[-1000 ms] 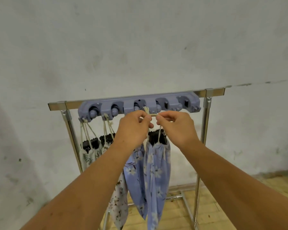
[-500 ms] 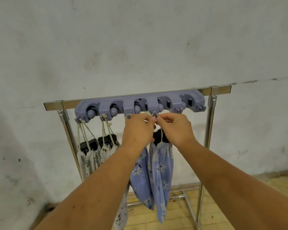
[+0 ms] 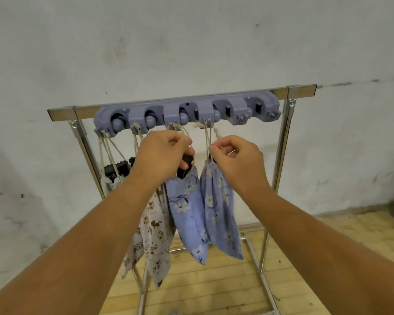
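Two hands up: right hand (image 3: 237,161) pinches the cord (image 3: 206,136) on one blue bag (image 3: 218,210), left hand (image 3: 165,155) grips the neighbouring bag (image 3: 187,208).

Hook rail (image 3: 191,109): greyish lavender.
Rack (image 3: 280,155): shiny silver.
Left blue bag (image 3: 187,208): periwinkle blue, white blossoms on dark twigs.
Right blue bag (image 3: 221,214): same blue, same white flower print.
Pale bag (image 3: 152,235): cream, small brown animal figures.
Cords (image 3: 207,137): off-white.
Bag tops (image 3: 114,170): black.
Wall (image 3: 191,42): dirty white, grey stains.
Floor (image 3: 214,289): yellow-tan planks.
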Action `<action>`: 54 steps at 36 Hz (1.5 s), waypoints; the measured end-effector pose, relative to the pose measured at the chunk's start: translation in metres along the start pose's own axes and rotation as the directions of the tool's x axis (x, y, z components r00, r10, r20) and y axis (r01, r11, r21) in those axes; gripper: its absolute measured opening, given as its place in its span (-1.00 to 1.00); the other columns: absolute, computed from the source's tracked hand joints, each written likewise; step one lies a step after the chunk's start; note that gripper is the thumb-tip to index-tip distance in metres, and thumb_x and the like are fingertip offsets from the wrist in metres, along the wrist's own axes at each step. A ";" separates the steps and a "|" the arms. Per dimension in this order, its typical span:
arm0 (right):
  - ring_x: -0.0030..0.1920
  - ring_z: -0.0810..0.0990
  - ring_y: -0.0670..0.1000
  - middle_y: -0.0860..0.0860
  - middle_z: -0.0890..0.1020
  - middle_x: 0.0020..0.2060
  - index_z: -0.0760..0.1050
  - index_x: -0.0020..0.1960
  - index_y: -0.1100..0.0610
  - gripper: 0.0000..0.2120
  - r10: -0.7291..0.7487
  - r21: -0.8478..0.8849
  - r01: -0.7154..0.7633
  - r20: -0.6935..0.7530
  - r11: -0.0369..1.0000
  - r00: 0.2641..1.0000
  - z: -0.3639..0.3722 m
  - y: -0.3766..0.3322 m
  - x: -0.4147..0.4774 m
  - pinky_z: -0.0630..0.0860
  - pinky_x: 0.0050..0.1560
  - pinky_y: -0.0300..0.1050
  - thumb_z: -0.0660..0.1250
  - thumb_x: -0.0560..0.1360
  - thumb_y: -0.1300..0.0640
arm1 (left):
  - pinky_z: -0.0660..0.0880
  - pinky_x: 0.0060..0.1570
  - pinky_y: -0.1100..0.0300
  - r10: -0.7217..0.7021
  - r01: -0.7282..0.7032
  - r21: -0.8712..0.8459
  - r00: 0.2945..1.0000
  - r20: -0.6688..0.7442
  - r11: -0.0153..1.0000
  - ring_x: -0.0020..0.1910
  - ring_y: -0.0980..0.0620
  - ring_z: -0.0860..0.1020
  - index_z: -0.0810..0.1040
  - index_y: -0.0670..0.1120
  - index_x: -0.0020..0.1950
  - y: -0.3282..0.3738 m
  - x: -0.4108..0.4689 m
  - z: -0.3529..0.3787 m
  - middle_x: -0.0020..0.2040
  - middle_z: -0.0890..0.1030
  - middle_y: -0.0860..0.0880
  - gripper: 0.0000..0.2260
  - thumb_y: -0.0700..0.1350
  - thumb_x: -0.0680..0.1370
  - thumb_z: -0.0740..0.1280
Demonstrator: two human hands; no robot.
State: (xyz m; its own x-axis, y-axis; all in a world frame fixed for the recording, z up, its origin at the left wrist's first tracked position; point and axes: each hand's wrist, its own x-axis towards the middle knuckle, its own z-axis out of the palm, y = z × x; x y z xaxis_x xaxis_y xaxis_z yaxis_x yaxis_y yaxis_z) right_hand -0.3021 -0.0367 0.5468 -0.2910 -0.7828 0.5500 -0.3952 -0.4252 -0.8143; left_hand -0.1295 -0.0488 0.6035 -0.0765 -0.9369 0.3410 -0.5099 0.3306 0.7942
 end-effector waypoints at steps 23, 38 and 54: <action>-0.41 0.45 -0.13 -0.10 0.51 -0.42 0.62 -0.10 0.04 -0.92 0.367 -0.100 -0.354 0.310 0.930 0.877 0.062 0.129 -0.205 0.37 -0.37 -0.33 0.46 0.56 0.10 | 0.58 -0.25 0.30 -0.237 0.215 0.101 0.875 0.421 0.971 -0.39 0.04 0.64 0.69 0.08 -0.03 -0.213 -0.148 0.046 -0.19 0.73 0.11 -0.85 -0.01 0.67 0.33; -0.37 0.54 -0.18 -0.05 0.63 -0.35 0.61 -0.10 -0.07 -0.94 0.595 -0.385 -0.468 0.354 0.795 0.721 0.103 0.246 -0.294 0.41 -0.40 -0.38 0.44 0.56 0.01 | 0.52 -0.30 0.35 -0.508 0.448 0.257 0.640 0.577 0.856 -0.19 0.16 0.68 0.67 0.09 0.03 -0.375 -0.196 0.103 -0.14 0.73 0.18 -0.83 0.07 0.66 0.30; -0.41 0.52 -0.17 -0.07 0.62 -0.32 0.58 -0.04 0.03 -0.94 0.768 -0.622 -0.475 0.370 0.623 0.523 0.086 0.338 -0.359 0.45 -0.38 -0.38 0.43 0.59 0.06 | 0.46 -0.02 0.14 -0.729 0.417 0.600 0.338 0.596 0.683 -0.02 0.02 0.57 0.59 -0.04 0.19 -0.526 -0.261 0.180 0.06 0.63 -0.04 -0.75 0.05 0.71 0.20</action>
State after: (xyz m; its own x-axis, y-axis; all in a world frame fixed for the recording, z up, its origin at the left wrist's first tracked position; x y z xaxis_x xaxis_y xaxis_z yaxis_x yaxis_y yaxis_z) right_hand -0.2567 0.0613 0.0584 -0.1335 -0.9038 -0.4065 -0.6501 0.3895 -0.6524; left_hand 0.0045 0.0012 0.0068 -0.1647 -0.6250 -0.7630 -0.8940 -0.2323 0.3832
